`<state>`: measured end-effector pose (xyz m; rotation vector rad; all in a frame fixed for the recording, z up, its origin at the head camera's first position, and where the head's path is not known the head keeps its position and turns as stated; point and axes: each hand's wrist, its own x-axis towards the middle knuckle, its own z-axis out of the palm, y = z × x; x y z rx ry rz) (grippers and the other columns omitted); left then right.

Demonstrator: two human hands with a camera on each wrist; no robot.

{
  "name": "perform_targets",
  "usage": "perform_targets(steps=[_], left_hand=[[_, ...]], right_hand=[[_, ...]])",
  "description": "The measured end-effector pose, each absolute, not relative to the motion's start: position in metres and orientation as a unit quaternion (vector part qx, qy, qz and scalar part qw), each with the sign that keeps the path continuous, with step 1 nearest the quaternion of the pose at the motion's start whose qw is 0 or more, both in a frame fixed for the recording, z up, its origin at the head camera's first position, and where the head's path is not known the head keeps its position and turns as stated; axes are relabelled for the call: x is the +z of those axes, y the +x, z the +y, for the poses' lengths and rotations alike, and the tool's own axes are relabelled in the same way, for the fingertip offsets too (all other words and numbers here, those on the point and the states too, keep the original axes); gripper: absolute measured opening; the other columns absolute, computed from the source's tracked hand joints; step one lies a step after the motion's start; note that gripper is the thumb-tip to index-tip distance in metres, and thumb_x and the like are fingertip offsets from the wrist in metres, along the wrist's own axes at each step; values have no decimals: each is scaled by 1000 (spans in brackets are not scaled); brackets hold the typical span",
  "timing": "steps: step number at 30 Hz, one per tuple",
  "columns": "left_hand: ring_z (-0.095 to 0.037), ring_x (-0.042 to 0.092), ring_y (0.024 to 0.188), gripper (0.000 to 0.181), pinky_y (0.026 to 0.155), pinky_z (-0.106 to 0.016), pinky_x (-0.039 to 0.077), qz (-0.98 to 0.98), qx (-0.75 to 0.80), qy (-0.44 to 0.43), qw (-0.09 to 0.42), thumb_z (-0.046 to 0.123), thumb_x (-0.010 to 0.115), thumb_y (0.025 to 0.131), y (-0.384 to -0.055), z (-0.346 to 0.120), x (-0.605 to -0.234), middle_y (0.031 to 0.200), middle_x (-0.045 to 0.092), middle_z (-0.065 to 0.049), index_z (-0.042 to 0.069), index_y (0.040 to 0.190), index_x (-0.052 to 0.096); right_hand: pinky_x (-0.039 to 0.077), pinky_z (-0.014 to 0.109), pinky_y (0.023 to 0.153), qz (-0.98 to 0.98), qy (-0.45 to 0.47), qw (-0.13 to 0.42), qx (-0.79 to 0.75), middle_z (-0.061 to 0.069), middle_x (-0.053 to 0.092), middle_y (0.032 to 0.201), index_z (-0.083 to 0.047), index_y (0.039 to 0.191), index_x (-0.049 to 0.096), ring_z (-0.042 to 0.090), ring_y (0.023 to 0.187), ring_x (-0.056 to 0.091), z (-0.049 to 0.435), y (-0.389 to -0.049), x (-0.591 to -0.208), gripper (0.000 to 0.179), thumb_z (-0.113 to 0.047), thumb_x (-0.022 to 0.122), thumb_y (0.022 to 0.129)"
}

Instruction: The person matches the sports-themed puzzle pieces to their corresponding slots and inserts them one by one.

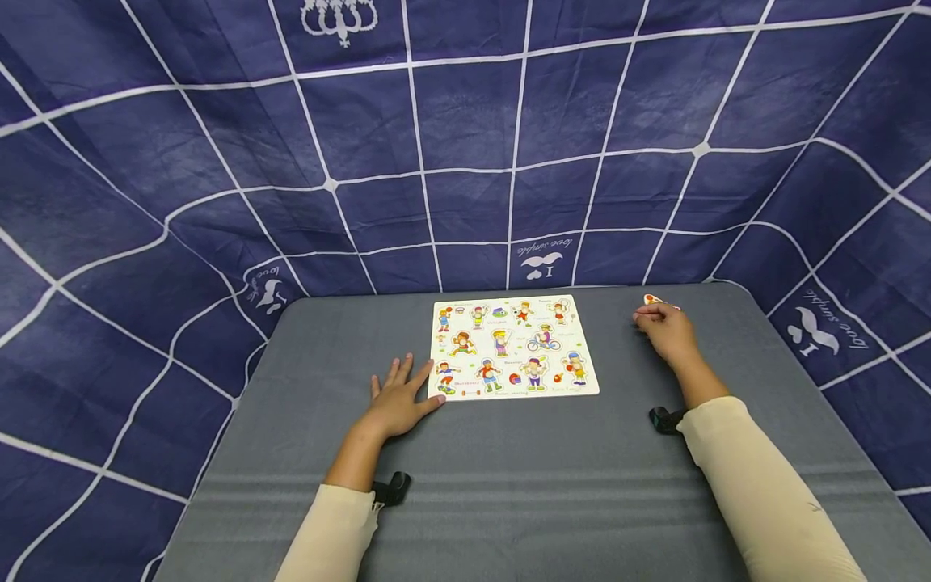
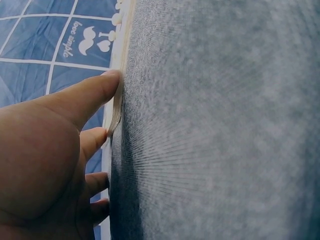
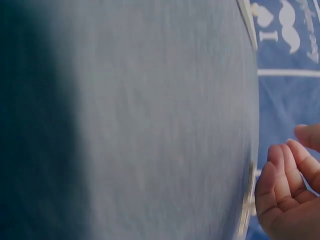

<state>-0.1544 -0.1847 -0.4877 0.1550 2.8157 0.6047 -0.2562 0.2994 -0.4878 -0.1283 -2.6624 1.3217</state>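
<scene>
A white puzzle board (image 1: pixel 591 385) with colourful sports figures lies flat at the back middle of the table. My left hand (image 1: pixel 398 408) spreads its fingers at the board's front-left corner; thumb and forefinger touch its left edge. In the left wrist view, the thumb meets the thin board edge (image 2: pixel 118 107). Toward the right, my right hand (image 1: pixel 665 330) hovers by a small flat puzzle piece (image 1: pixel 652 300), mostly hidden behind it. The right wrist view has the loosely bent right-hand fingers (image 3: pixel 282 170) apart from the thumb, with nothing visible between them.
A grey cloth covers the table (image 1: pixel 524 469). Dark blue curtains (image 1: pixel 465 121) with white grid lines stand behind it and at both sides. Black wrist cameras (image 1: pixel 393 489) are strapped to both wrists.
</scene>
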Motion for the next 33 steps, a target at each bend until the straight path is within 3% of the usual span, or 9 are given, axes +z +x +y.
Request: perform_targets(steps=[4,9,14,17,19,24,28,33], left_hand=[[-41,0,158,78,118,-75,-3,968,206,56,129,59,58,96,-155,-184,-487,171,9,-16,29,161,28],[-40,-1,159,77,118,-75,-2,969,200,56,130,61,57,96,-155,-183,-487,171,9,-15,31,161,28],[-39,-1,159,77,119,-74,-3,969,201,55,129,61,57,96,-155,-182,-486,171,9,-14,31,161,28],[-39,-1,159,77,119,-74,-3,969,201,54,130,61,57,96,-155,-182,-486,171,9,-14,31,161,28],[-39,-1,159,77,119,-74,-3,970,200,55,130,61,56,96,-155,-183,-487,171,9,-14,31,161,28],[-39,-1,159,77,118,-74,-3,969,200,55,130,61,56,96,-156,-183,-487,171,9,-14,32,161,28],[-39,-1,159,77,119,-74,-4,969,201,54,131,62,56,96,-156,-184,-488,171,9,-14,32,161,28],[-39,-1,159,77,119,-74,-3,969,201,52,132,62,56,96,-156,-185,-489,171,9,-14,32,161,28]], right_hand=[[43,14,57,-890,-73,70,444,-31,51,66,7,115,66,-13,59,50,316,-257,-486,31,-18,63,98],[41,18,55,-910,-94,51,401,-23,56,64,9,110,65,-7,56,50,330,-259,-485,29,-16,60,97],[39,27,59,-940,-100,40,323,5,68,70,6,99,66,13,62,55,335,-262,-483,26,-19,61,94],[41,34,62,-951,-102,32,290,25,68,85,6,93,62,31,72,59,335,-264,-481,26,-20,62,94],[42,39,64,-955,-108,27,275,31,65,89,5,89,59,40,78,59,335,-264,-479,26,-20,62,94],[45,50,71,-959,-121,20,254,35,63,94,4,82,57,49,85,59,334,-267,-479,29,-23,59,94],[47,57,79,-962,-126,14,241,41,61,105,8,85,59,56,93,59,332,-269,-479,34,-24,55,97],[47,57,81,-966,-117,18,230,40,62,106,9,91,59,57,96,59,329,-268,-480,30,-20,52,95]])
